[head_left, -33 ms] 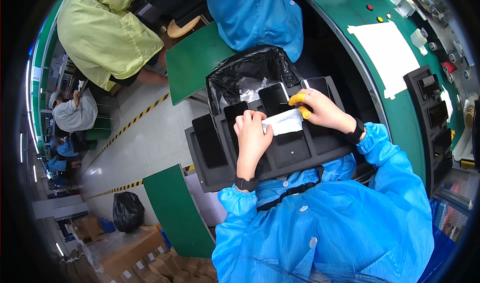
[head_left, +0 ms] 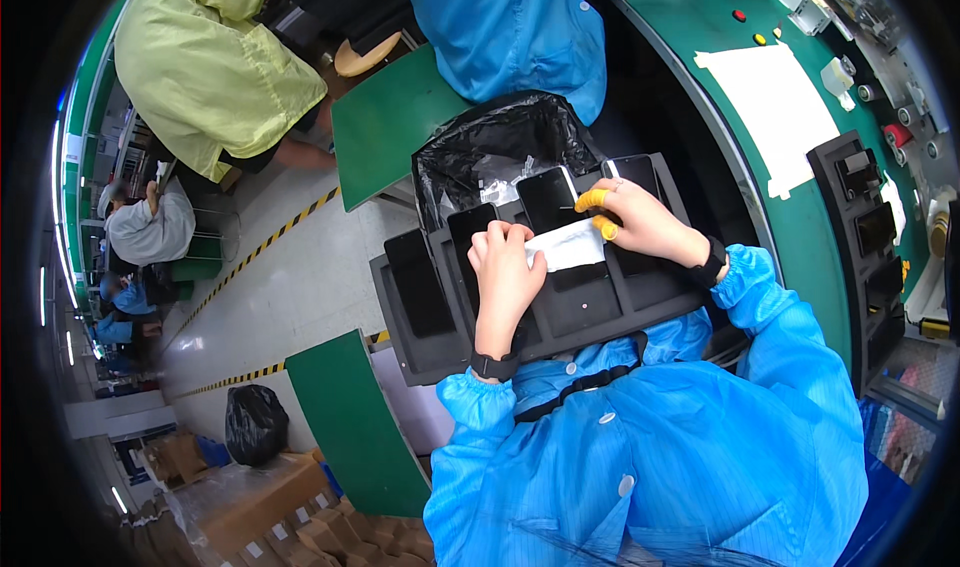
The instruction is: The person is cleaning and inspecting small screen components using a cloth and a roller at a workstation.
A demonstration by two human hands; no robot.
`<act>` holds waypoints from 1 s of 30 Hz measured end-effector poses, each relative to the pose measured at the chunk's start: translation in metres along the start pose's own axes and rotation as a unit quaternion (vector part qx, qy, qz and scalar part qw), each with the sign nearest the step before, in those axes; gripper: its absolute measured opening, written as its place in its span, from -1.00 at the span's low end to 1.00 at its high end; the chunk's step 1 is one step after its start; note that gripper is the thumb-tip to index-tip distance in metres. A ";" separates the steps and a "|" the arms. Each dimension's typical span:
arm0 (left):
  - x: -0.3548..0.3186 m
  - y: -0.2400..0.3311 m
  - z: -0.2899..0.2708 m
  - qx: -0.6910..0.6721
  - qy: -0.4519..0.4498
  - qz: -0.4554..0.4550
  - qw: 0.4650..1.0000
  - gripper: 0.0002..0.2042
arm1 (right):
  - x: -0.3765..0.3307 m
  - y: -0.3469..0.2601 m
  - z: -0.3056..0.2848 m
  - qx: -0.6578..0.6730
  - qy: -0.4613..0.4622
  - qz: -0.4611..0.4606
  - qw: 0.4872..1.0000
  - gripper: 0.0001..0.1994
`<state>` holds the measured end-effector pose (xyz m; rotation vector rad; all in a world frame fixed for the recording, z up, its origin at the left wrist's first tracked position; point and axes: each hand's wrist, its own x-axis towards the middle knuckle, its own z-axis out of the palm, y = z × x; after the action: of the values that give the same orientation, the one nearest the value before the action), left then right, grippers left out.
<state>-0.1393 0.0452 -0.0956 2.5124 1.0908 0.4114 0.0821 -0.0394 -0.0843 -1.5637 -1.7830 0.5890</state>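
Observation:
A black tray [head_left: 575,317] with compartments lies across my lap and holds several dark-screened smartphones. My left hand [head_left: 503,272] pinches the left end of a white cloth-like strip [head_left: 570,247], which lies over the lower part of one phone [head_left: 550,199]. My right hand [head_left: 648,225] is curled at the strip's right end, with yellow finger cots [head_left: 592,200] on its thumb and forefinger. A thin dark tip shows beside that forefinger; what it belongs to is hidden. Another phone [head_left: 418,282] lies in the tray's left compartment.
Behind the tray stands a bin lined with a black bag [head_left: 450,162], clear plastic scraps inside. A green bench [head_left: 720,17] at the right carries a white sheet [head_left: 770,102] and another black phone tray [head_left: 835,182]. A person in blue [head_left: 500,27] is close ahead; another in yellow-green [head_left: 205,67] is left.
My right thumb has shifted very slightly toward the strip. Otherwise the hands, strip and tray look the same.

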 end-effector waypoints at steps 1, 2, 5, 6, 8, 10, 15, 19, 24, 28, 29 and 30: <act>0.001 0.001 0.001 -0.001 0.000 0.002 1.000 -0.75 | 0.003 0.002 0.004 -0.009 -0.023 0.023 0.999 -0.71; 0.002 0.002 0.002 0.005 -0.005 0.000 1.000 -0.76 | 0.001 0.007 0.013 -0.025 -0.009 0.009 1.000 -0.69; 0.005 -0.001 0.000 -0.065 -0.012 0.027 0.997 -0.79 | 0.007 -0.001 0.020 -0.077 -0.052 -0.008 0.996 -0.67; 0.006 -0.003 -0.001 -0.140 -0.012 0.055 0.989 -0.82 | 0.007 -0.002 0.021 -0.077 -0.052 -0.006 0.996 -0.67; 0.006 -0.003 -0.009 -0.382 -0.102 -0.062 0.916 -0.86 | 0.009 -0.004 0.022 0.005 -0.065 -0.015 0.998 -0.69; 0.004 -0.008 -0.014 -0.511 -0.114 -0.104 0.846 -0.84 | 0.007 -0.015 0.011 0.163 -0.111 0.093 0.976 -0.70; -0.005 0.015 -0.029 -0.489 0.015 -0.134 0.862 -0.74 | -0.008 -0.035 0.006 0.480 -0.110 0.250 0.834 -0.71; -0.016 0.038 -0.041 -0.274 0.059 0.063 0.958 -0.69 | -0.023 -0.031 0.009 0.493 -0.032 0.247 0.834 -0.72; -0.019 0.056 -0.034 -0.293 -0.034 0.026 0.955 -0.75 | -0.040 -0.033 0.005 0.467 -0.009 0.184 0.865 -0.68; -0.020 0.070 -0.032 -0.486 -0.187 -0.063 0.851 -0.85 | -0.061 -0.040 -0.002 0.516 0.052 0.199 0.832 -0.28; -0.020 0.073 -0.028 -0.496 -0.204 -0.059 0.842 -0.84 | -0.068 -0.042 -0.001 0.533 0.074 0.183 0.823 -0.37; -0.021 0.079 -0.026 -0.506 -0.222 -0.061 0.831 -0.84 | -0.075 -0.035 -0.003 0.551 0.031 0.184 0.813 -0.44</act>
<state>-0.1132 -0.0144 -0.0405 1.4617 0.5814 0.2419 0.0636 -0.1190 -0.0717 -1.0114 -0.7252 1.4112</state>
